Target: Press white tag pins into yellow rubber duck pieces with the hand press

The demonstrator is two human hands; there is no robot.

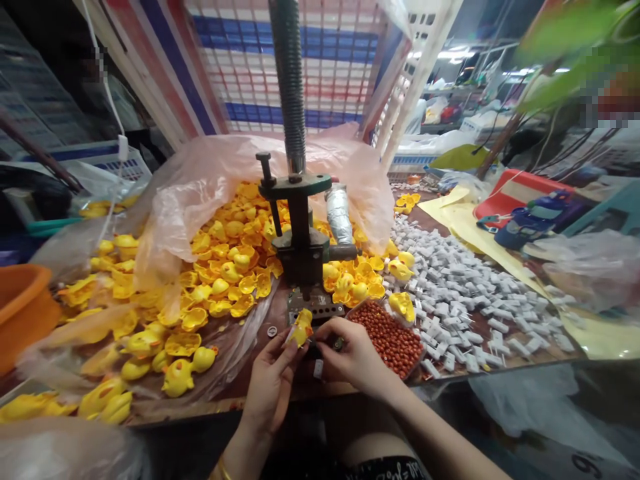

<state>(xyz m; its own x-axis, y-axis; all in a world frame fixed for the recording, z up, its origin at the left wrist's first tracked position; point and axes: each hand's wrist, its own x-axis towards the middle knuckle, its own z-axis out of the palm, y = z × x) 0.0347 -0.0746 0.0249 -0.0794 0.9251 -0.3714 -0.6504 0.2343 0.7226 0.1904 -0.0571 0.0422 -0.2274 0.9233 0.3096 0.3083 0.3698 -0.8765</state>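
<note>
Between the fingers of my left hand (273, 377) is a yellow plastic duck shell (301, 328), held just in front of the press base. My right hand (350, 350) is closed beside it, thumb and fingertips pinched near the duck's right side; what they pinch is too small to make out. A small grey-white block (318, 369) shows just below the fingertips. The dark metal hand press (300, 257), with a threaded column, stands directly behind both hands. Close to my right hand lies a tray of small red-brown beads (387, 337).
Yellow duck shells (230, 260) heap up left and behind the press, partly under pink plastic sheeting (175, 193). Many grey-white blocks with thin pins (460, 300) cover the right side. An orange tub (23, 313) is at far left; a blue bottle (535, 220) rests at right.
</note>
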